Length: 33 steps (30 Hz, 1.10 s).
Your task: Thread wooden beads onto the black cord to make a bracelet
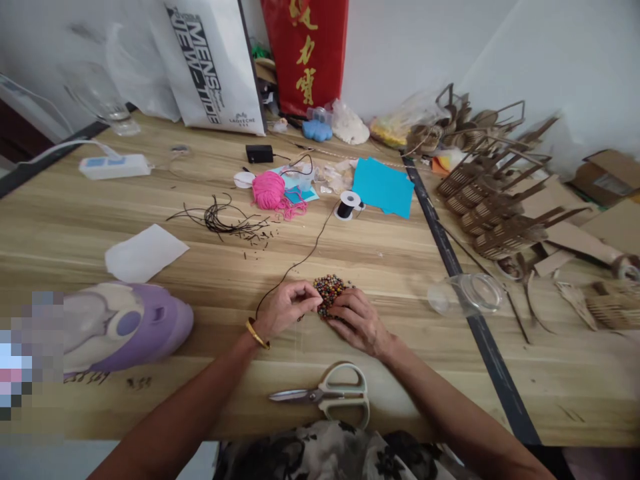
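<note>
A pile of small multicoloured beads [327,291] lies on the table between my hands. My left hand [284,305], with a gold bangle at the wrist, is closed in a pinch at the pile's left side. A thin black cord [316,244] runs from a white spool [345,205] down to this hand and passes under it; its end is hard to make out. My right hand [361,321] rests against the right side of the beads, fingers stretched and slightly bent, touching them. Scissors [330,396] with pale handles lie in front of me, blades pointing left.
A purple and white appliance [140,327] stands at left, near white paper [145,253] and black cord pieces [225,220]. Pink yarn [269,191] and blue sheets [383,188] lie farther back. A clear jar [467,294] lies right, before stacked woven baskets [493,200].
</note>
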Tool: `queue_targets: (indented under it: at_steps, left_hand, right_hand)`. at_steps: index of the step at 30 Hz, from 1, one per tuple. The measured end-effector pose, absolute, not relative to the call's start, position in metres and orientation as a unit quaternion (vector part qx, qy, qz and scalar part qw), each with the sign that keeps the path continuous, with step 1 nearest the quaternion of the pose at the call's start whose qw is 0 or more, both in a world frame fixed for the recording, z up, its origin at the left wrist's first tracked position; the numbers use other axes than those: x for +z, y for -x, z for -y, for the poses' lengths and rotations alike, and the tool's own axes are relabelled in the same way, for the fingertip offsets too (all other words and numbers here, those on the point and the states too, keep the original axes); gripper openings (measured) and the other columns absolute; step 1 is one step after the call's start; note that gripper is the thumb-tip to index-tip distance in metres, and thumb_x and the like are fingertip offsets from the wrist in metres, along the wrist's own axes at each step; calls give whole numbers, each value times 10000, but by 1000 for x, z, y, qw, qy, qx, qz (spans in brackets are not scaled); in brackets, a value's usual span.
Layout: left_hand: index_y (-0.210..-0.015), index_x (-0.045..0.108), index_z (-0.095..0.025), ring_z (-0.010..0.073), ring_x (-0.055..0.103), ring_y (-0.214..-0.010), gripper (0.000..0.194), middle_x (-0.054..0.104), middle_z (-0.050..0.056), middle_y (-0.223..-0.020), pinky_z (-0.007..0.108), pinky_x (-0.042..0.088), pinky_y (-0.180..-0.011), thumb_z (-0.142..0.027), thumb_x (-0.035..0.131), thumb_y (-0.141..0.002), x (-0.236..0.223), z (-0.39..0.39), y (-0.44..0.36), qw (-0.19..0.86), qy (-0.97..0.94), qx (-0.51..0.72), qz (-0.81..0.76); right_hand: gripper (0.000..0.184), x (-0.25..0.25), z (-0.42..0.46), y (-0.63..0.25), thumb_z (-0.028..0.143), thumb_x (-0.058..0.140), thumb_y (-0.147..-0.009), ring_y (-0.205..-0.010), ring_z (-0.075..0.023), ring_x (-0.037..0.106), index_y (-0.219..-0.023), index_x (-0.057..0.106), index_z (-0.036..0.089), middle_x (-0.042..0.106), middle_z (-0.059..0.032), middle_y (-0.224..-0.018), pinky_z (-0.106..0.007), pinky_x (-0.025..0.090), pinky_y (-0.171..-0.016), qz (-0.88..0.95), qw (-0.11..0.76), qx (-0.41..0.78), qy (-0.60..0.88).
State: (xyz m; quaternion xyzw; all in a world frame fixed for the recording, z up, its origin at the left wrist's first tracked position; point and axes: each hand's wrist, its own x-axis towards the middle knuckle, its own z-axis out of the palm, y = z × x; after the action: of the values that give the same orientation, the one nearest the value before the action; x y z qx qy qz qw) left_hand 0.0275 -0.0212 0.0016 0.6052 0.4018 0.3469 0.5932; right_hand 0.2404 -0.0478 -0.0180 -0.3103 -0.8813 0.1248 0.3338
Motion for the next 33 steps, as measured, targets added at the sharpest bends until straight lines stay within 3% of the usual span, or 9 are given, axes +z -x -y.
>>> queue_targets:
  at_steps: [6,23,27,33]
  left_hand:
    - [-724,615,-130,108,551,-626,171,606,6,-651,219,437,-610,-291,635,-776,1,19,-24,579,-602,368,-410]
    - [-730,610,-131,97,533,-601,178,607,3,-659,207,419,-580,-295,615,-798,-2,19,-24,581,-613,345,-409]
    - [-721,616,-135,98,532,-612,173,605,-1,-650,202,412,-579,-293,620,-792,-2,19,-26,571,-621,340,-415]
    - [-716,610,-131,101,532,-600,175,604,3,-642,198,407,-551,-294,617,-778,2,19,-30,582,-611,334,-420]
  right_hand:
    - [171,-15,47,-232,197,581,-876,-908,-212,525,-1043,619,197,601,-84,-959,-405,476,-811,887,301,112,331]
    - [137,-14,40,-222,203,518,-911,-873,-214,485,-932,649,171,596,-79,-866,-395,421,-828,904,244,69,345]
    - [103,-13,40,-225,189,543,-897,-873,-211,506,-945,634,182,622,-74,-892,-398,423,-833,896,270,86,341]
    - [120,-12,40,-235,154,562,-881,-857,-181,582,-991,588,194,645,-68,-895,-365,464,-799,836,395,179,336]
